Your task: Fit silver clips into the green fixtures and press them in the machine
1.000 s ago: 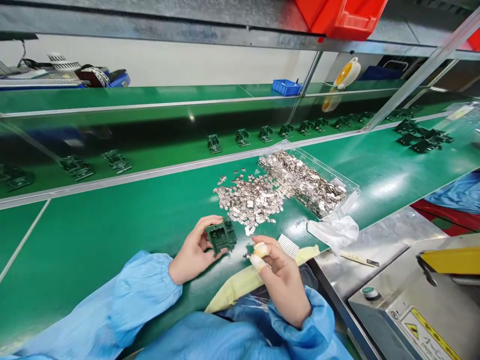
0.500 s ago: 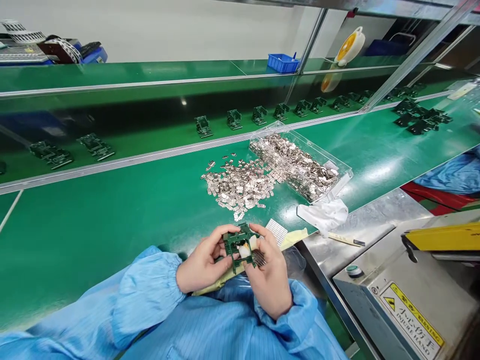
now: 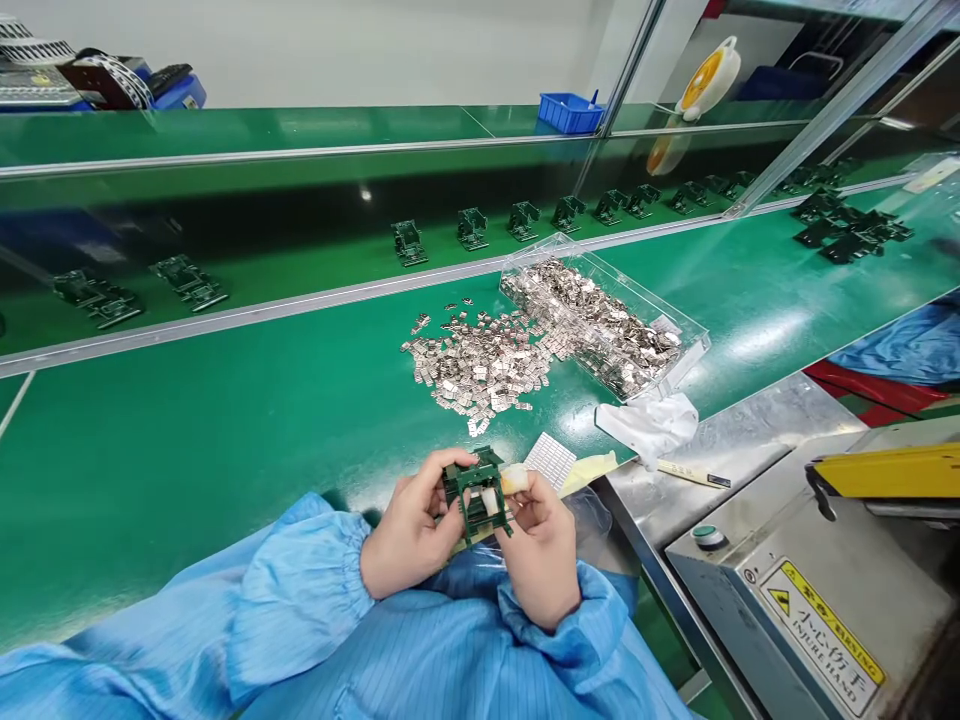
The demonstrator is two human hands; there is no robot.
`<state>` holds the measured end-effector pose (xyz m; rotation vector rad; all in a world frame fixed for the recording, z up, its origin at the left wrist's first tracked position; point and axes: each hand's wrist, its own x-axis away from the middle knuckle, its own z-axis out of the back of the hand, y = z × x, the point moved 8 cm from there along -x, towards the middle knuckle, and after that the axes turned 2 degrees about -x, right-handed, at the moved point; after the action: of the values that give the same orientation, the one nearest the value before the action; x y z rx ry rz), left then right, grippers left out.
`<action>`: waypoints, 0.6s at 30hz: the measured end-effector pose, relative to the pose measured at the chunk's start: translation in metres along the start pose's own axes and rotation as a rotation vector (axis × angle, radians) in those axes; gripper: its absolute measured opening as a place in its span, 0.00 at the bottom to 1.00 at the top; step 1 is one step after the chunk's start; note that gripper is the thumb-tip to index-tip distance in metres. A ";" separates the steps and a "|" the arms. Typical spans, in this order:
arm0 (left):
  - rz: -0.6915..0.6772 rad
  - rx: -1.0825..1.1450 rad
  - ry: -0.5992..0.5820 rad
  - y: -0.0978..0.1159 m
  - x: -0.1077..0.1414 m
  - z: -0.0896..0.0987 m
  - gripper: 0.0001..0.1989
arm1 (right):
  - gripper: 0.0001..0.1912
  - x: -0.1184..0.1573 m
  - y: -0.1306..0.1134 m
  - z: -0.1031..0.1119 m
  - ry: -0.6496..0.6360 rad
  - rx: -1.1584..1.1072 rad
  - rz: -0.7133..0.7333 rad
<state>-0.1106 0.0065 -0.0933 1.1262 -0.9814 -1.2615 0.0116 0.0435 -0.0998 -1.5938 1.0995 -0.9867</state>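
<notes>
Well, the left hand (image 3: 405,540) is gripping the left side of a green board frame (image 3: 486,472), a boxy, open-centred shape of thin, hard-edged panels, which is sitting nearer the person than the clear plastic tray (image 3: 696,356) and to its left. The right hand (image 3: 541,560) is closing its grip on the frame's right side, with soft white covers (image 3: 515,479) wrapping two fingertips; whether it is also pinching something small I cannot tell, since the fingers are hiding that edge. Flat, shiny metal pieces (image 3: 480,372) are filling the tray and spreading in a loose heap off its left side over the glossy green worktop (image 3: 300,400). Before the tray, a crumpled white cloth (image 3: 651,425) and a gridded sheet (image 3: 551,460) are lying. Beyond the tray, similar green boards (image 3: 472,229) are standing in a row, while a slanting metal rail (image 3: 840,104) farther right of it is crossing in front of some
</notes>
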 end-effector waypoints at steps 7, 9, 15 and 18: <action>0.048 0.064 -0.016 0.003 0.003 -0.007 0.13 | 0.07 0.003 -0.010 0.005 0.026 -0.040 0.022; 0.063 0.110 -0.036 0.004 0.003 -0.012 0.14 | 0.06 0.008 -0.012 0.008 0.022 -0.066 0.025; 0.052 0.116 -0.070 0.014 0.003 -0.025 0.12 | 0.09 0.020 -0.008 0.023 0.088 -0.103 -0.001; 0.056 0.111 -0.072 0.015 0.005 -0.031 0.12 | 0.10 0.024 -0.007 0.027 0.109 -0.094 -0.002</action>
<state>-0.0770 0.0034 -0.0846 1.1372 -1.1414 -1.2223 0.0447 0.0278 -0.0974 -1.6320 1.2351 -1.0466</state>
